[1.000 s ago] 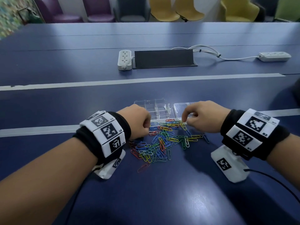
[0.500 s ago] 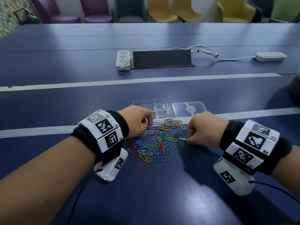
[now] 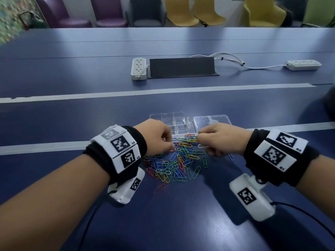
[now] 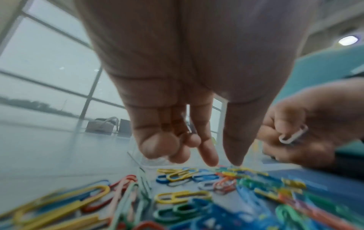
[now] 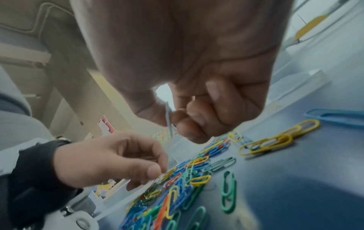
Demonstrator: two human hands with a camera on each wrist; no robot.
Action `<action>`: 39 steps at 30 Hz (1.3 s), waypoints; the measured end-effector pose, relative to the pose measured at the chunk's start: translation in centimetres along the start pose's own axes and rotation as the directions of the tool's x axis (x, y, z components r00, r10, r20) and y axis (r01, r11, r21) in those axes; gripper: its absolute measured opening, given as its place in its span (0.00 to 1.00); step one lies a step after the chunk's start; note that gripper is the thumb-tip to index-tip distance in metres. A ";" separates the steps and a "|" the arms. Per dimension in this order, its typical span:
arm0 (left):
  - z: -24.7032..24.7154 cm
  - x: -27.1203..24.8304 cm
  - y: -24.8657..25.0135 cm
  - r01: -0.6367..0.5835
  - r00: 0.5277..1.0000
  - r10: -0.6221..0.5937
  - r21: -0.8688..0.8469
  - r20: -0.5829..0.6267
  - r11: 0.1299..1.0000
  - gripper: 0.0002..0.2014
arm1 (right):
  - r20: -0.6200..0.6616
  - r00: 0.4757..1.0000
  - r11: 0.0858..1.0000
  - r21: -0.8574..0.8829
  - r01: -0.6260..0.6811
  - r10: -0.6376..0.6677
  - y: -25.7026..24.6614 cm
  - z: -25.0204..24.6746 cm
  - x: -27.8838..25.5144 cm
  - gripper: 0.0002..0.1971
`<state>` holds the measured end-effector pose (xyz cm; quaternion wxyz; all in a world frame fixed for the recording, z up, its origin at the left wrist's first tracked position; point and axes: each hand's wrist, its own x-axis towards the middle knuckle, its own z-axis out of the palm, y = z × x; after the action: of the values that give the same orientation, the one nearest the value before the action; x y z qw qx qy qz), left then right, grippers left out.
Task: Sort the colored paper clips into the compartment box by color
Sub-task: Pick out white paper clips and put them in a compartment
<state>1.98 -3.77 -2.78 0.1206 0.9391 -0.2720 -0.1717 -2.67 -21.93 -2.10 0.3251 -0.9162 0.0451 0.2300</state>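
Our right hand (image 3: 221,139) pinches 1 white paper clip (image 4: 293,136) just above the pile of clips (image 3: 176,162); our left hand (image 3: 156,137) dips curled fingers among them, grip unclear. The compartment box (image 3: 170,117) sits just beyond.

A dark blue tabletop (image 3: 181,223) stretches away, crossed by two pale strips of tape (image 3: 163,91), one far and one nearer. On the far side lies a black panel (image 3: 182,67), with a white power strip (image 3: 138,68) touching its left end. A second white power strip (image 3: 303,65) sits well to the right, joined by white cables (image 3: 235,60) running towards the panel. Beyond the tabletop stand purple chairs (image 3: 72,13) at the left, a grey one, yellow chairs (image 3: 195,11) in the middle and right, and a green one at the far right.
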 end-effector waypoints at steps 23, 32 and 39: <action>0.5 0.6 -0.5 -0.129 0.987 0.082 0.387 0.137 0.913 0.11 | 0.052 0.993 0.994 -0.032 0.107 -0.105 -1.1 0.7 1.6 0.08; 0.6 0.2 -1.4 -0.126 0.991 0.101 0.315 0.092 0.941 0.11 | 0.015 0.977 0.932 -0.298 0.206 -0.212 -2.9 1.8 1.2 0.10; 0.2 -0.1 -1.4 -0.133 0.990 0.118 0.262 0.071 0.956 0.10 | 0.002 0.959 0.876 -0.407 0.260 -0.283 -4.7 2.6 1.6 0.16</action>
<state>2.50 -2.56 -3.44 -0.0034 0.9226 -0.3549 -0.1511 -1.19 -16.50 -1.86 0.1567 -0.9668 -0.1229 0.1602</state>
